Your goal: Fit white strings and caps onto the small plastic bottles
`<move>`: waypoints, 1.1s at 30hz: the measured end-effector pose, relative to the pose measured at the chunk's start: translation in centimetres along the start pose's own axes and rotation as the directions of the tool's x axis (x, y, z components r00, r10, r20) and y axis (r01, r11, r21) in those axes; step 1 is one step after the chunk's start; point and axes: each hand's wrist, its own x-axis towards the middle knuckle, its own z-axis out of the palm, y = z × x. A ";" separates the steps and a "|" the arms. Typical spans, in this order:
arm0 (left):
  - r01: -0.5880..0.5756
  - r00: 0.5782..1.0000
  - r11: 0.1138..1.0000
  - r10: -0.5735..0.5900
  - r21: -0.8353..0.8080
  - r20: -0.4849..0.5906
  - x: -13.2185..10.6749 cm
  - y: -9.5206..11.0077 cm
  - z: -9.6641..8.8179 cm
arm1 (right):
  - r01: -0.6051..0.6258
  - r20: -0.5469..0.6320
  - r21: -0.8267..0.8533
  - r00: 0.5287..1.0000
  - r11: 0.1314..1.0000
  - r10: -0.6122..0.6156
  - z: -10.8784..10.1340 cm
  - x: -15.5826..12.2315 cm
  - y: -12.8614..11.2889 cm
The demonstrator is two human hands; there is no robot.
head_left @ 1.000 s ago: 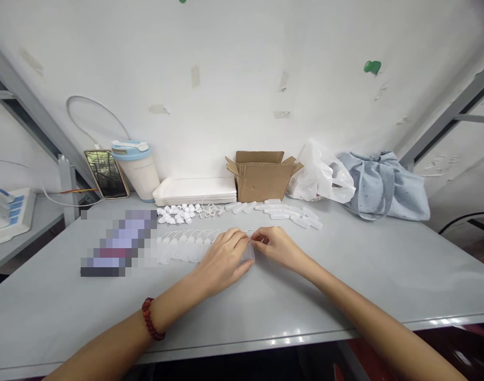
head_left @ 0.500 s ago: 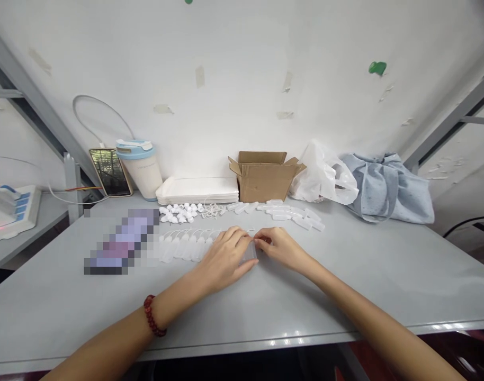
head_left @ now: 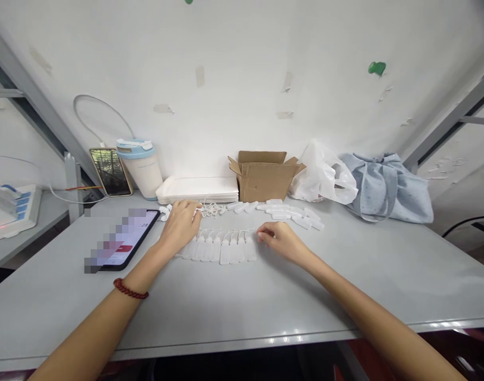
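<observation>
A row of flat, clear plastic sleeves [head_left: 236,251] with thin white cords at their tops lies across the middle of the table. My left hand [head_left: 180,225] reaches over a pile of small white plastic pieces [head_left: 164,212], covering most of it, with fingers partly spread and nothing visible in them. Beside the row's right end, my right hand [head_left: 280,241] has its thumb and fingertips pinched together; whatever they hold, if anything, is hidden. Tangled white cords [head_left: 213,210] lie just right of my left hand. More loose clear sleeves [head_left: 281,210] are scattered behind my right hand.
Along the wall stand a phone [head_left: 110,172], a lidded cup [head_left: 141,172], stacked white trays [head_left: 200,189], an open cardboard box [head_left: 263,180], a white plastic bag [head_left: 321,177] and a blue cloth bag [head_left: 388,188]. Another phone [head_left: 128,241] lies left of my left hand.
My left hand has left the row's right end and moved left and back to the white pieces, uncovering the right-hand sleeves. My right hand has barely shifted.
</observation>
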 end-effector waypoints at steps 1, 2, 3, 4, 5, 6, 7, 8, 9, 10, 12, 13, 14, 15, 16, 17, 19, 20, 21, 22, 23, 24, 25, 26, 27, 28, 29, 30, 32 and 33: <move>-0.025 1.000 1.000 0.025 -0.007 0.009 0.0 -0.3 0.1 | 0.005 -0.037 -0.054 0.999 0.999 -0.007 -0.1 0.2 0.2; -0.063 0.998 0.998 0.064 -0.015 0.026 0.0 -0.5 0.3 | 0.005 -0.079 -0.118 0.997 0.993 -0.015 -0.3 0.4 0.5; -0.107 0.993 0.994 0.108 -0.021 0.049 0.0 -0.5 0.5 | -0.003 -0.120 -0.187 0.993 0.982 -0.020 -0.5 0.6 0.8; -0.150 0.986 0.988 0.151 -0.022 0.075 0.0 -0.6 0.8 | -0.021 -0.155 -0.241 0.988 0.970 -0.017 -0.7 0.9 1.1; -0.187 0.977 0.982 0.188 -0.016 0.101 -0.1 -0.6 1.0 | -0.042 -0.184 -0.284 0.983 0.958 -0.011 -0.9 1.1 1.3; -0.216 0.969 0.976 0.215 -0.003 0.126 -0.2 -0.6 1.2 | -0.063 -0.203 -0.313 0.979 0.948 -0.002 -1.1 1.3 1.6; -0.237 0.962 0.971 0.232 0.015 0.146 -0.3 -0.6 1.4 | -0.082 -0.215 -0.333 0.977 0.939 0.009 -1.4 1.4 1.8; -0.250 0.957 0.968 0.242 0.032 0.161 -0.3 -0.7 1.6 | -0.098 -0.223 -0.356 0.975 0.929 0.018 -1.6 1.5 2.1; -0.256 0.954 0.966 0.245 0.044 0.171 -0.4 -0.7 1.7 | -0.112 -0.224 -0.378 0.974 0.919 0.026 -1.8 1.6 2.3; -0.257 0.953 0.965 0.245 0.046 0.176 -0.4 -0.7 1.8 | -0.123 -0.220 -0.398 0.975 0.909 0.035 -2.0 1.7 2.5; -0.248 0.955 0.968 0.237 0.040 0.180 -0.4 -0.8 1.8 | -0.136 -0.201 -0.432 0.978 0.892 0.052 -2.2 1.8 2.9; -0.241 0.956 0.970 0.231 0.036 0.179 -0.4 -0.7 1.8 | -0.141 -0.191 -0.447 0.980 0.883 0.059 -2.2 1.9 3.0; -0.235 0.958 0.971 0.226 0.034 0.177 -0.4 -0.7 1.7 | -0.144 -0.181 -0.461 0.981 0.876 0.065 -2.2 1.9 3.2; -0.231 0.959 0.972 0.223 0.033 0.174 -0.4 -0.6 1.7 | -0.147 -0.173 -0.474 0.982 0.868 0.071 -2.2 1.9 3.3; -0.228 0.961 0.973 0.220 0.032 0.168 -0.4 -0.4 1.6 | -0.150 -0.167 -0.485 0.983 0.861 0.077 -2.3 2.0 3.3; -0.224 0.963 0.974 0.217 0.030 0.160 -0.3 -0.3 1.5 | -0.154 -0.162 -0.495 0.983 0.855 0.084 -2.3 2.0 3.4; -0.215 0.968 0.976 0.209 0.026 0.138 -0.3 -0.1 1.4 | -0.160 -0.152 -0.509 0.984 0.846 0.095 -2.3 2.0 3.3; -0.210 0.971 0.977 0.205 0.026 0.126 -0.3 0.0 1.3 | -0.162 -0.146 -0.513 0.984 0.843 0.100 -2.3 2.0 3.3; -0.202 0.974 0.979 0.198 0.023 0.109 -0.2 0.1 1.1 | -0.162 -0.140 -0.517 0.985 0.841 0.104 -2.3 2.0 3.2; -0.190 0.978 0.982 0.188 0.015 0.085 -0.2 0.2 1.0 | -0.162 -0.134 -0.519 0.985 0.840 0.107 -2.4 2.0 3.2; -0.176 0.983 0.984 0.175 0.000 0.054 -0.2 0.3 0.8 | -0.162 -0.128 -0.519 0.985 0.839 0.111 -2.4 2.0 3.2; -0.161 0.987 0.987 0.161 -0.019 0.018 -0.2 0.5 0.6 | -0.164 -0.124 -0.518 0.986 0.840 0.116 -2.4 2.0 3.2; -0.145 0.989 0.989 0.144 -0.042 -0.021 -0.1 0.7 0.4 | -0.167 -0.120 -0.515 0.985 0.841 0.122 -2.4 2.1 3.2; -0.128 0.990 0.990 0.124 -0.064 -0.062 -0.1 1.0 0.2 | -0.171 -0.119 -0.511 0.985 0.843 0.128 -2.4 2.1 3.3; -0.111 0.990 0.990 0.103 -0.084 -0.099 -0.1 1.2 0.0 | -0.174 -0.118 -0.505 0.984 0.845 0.132 -2.4 2.1 3.3; -0.094 0.988 0.991 0.081 -0.099 -0.130 -0.1 1.5 -0.2 | -0.176 -0.119 -0.498 0.984 0.849 0.134 -2.4 2.1 3.4; -0.076 0.986 0.991 0.058 -0.113 -0.155 -0.1 1.8 -0.3 | -0.175 -0.120 -0.490 0.984 0.854 0.132 -2.4 2.1 3.5; -0.057 0.984 0.991 0.035 -0.125 -0.175 -0.1 2.0 -0.4 | -0.171 -0.122 -0.480 0.984 0.860 0.128 -2.4 2.1 3.5; -0.027 0.983 0.990 0.001 -0.139 -0.184 -0.2 2.3 -0.4 | -0.156 -0.127 -0.456 0.986 0.876 0.110 -2.3 2.1 3.5; -0.016 0.986 0.990 -0.008 -0.140 -0.167 -0.2 2.3 -0.3 | -0.145 -0.130 -0.443 0.987 0.885 0.097 -2.2 2.0 3.5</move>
